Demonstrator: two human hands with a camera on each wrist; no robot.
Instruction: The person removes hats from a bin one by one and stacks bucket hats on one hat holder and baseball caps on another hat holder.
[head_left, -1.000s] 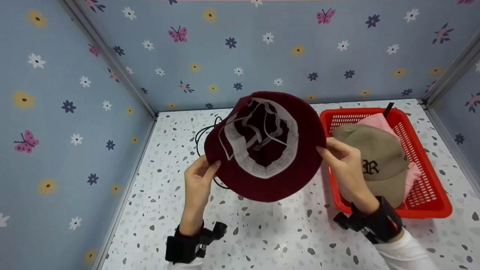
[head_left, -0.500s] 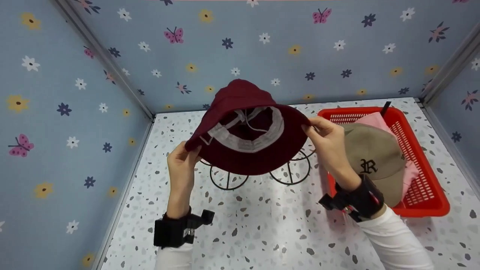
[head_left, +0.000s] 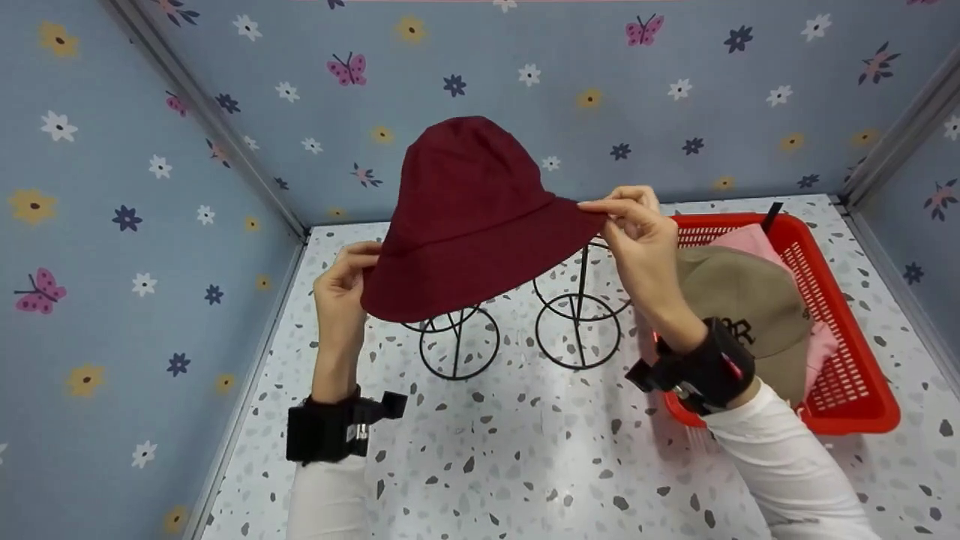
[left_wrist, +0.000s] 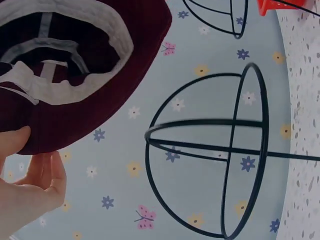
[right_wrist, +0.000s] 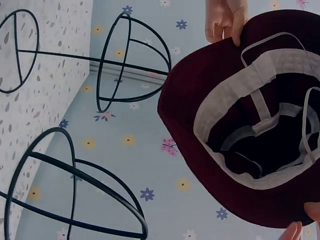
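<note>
A maroon bucket hat (head_left: pixel 472 202) is held up between both hands, crown upward and tilted, brim toward the person. My left hand (head_left: pixel 341 300) pinches the brim's left edge; my right hand (head_left: pixel 641 247) pinches its right edge. Both wrist views look into the hat, onto a pale inner band (left_wrist: pixel 90 90) and thin white cords (right_wrist: pixel 306 125). Below and behind the hat, two black wire stands with round bases (head_left: pixel 577 330) are on the table; the hat hides their upper parts in the head view. The left wrist view shows one domed wire top (left_wrist: pixel 230 150), with nothing on it.
A red basket (head_left: pixel 862 360) stands at the right, behind the right forearm. It holds a khaki cap (head_left: pixel 742 292) with black lettering and a pink item (head_left: pixel 750 240). Flower-patterned walls (head_left: pixel 480 60) enclose the speckled table (head_left: pixel 525 465) at the back and sides.
Both hands have risen and shifted left with the hat. It has turned from showing its inside to showing its outer crown and brim, and the stands' bases have come into view beneath.
</note>
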